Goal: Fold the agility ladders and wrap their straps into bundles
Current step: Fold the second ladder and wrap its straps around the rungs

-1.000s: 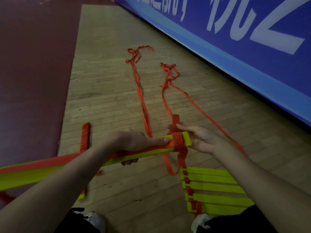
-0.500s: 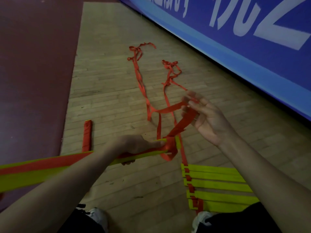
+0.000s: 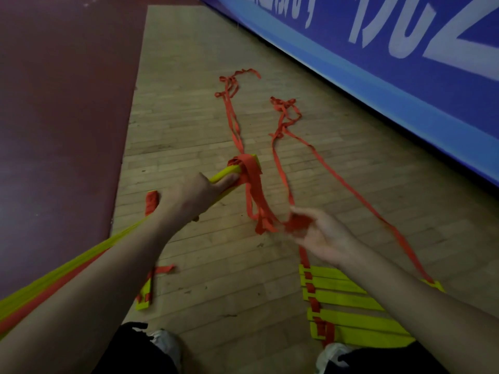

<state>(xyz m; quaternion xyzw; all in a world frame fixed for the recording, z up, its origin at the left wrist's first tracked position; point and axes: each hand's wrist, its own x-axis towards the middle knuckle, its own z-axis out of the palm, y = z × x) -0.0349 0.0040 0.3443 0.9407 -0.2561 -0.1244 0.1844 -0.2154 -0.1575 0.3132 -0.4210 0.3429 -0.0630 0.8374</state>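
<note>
Floorboards (image 3: 189,125) of pale wood stretch ahead of me, with maroon flooring (image 3: 62,103) along their left edge and a blue banner (image 3: 405,85) with white lettering standing along their right edge. The folded ladder (image 3: 40,286), a stack of yellow rungs, slants up from my left side, crosses the left edge of the boards and ends above their middle. A second ladder (image 3: 345,303) lies flat at the near edge on the right, its yellow rungs close together with red webbing down their left ends. Two loose tails (image 3: 233,122) of red webbing run across the boards toward the far edge and end in tangles.

My left hand (image 3: 194,198) grips the folded ladder near its far end, fingers curled around the stack and one finger laid straight along the yellow toward the wrap. The red strap (image 3: 247,168) is wound several turns around that far end. Loops of it hang down to my right hand (image 3: 321,236), which sits lower, palm up, thumb and curled fingers pinching a bunch of the strap. A short yellow rung end (image 3: 144,295) with red webbing lies near the left edge of the boards, beside my left forearm. The toes of my shoes (image 3: 164,344) show at the near edge.
</note>
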